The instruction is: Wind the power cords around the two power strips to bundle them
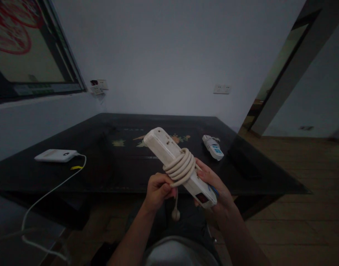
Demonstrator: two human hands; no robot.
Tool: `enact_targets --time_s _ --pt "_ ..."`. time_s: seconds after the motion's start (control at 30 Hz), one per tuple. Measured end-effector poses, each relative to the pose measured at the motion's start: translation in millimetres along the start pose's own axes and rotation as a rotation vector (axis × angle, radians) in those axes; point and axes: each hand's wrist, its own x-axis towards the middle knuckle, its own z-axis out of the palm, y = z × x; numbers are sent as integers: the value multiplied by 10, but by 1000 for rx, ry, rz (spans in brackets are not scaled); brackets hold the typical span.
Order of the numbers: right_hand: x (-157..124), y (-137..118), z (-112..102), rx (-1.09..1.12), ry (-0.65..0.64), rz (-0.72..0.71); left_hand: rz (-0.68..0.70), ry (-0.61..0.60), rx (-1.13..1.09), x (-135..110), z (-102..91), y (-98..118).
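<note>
A white power strip (165, 146) is tilted in front of me, above the near edge of the table. Its pale cord (182, 167) is wound several times around its middle. Gripping the strip's lower right part is my right hand (218, 188), near the dark red switch end. My left hand (160, 190) is closed on the cord at the lower left of the coils. Below that hand the cord's end hangs down with the plug (175, 214) on it.
On the black table (108, 129) a second power strip (213, 147) with a wrapped cord lies to the right. At the left lies a white device (57, 155) with a white cable (47, 194) running off the table. Wall sockets (222, 89) are behind.
</note>
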Motion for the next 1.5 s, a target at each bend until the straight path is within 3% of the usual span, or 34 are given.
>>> enact_targets --time_s 0.3,0.47,0.8,1.03,1.23,1.37,1.5 --pt "45 81 68 40 107 -45 30 172 37 -30 75 185" --pt "81 165 19 69 81 -42 36 177 40 -21 82 166" --pt "-22 262 -21 148 39 -44 -30 126 38 9 8 -89" --pt "-110 337 8 150 -88 21 -22 183 46 -23 8 -84" --pt "-149 332 -80 177 -10 15 -21 163 112 -44 -66 -57" --pt "-186 331 -82 189 69 -17 -33 221 142 -63 -74 -47" --pt "-178 375 -51 243 48 -6 -55 189 128 -54 -82 -108"
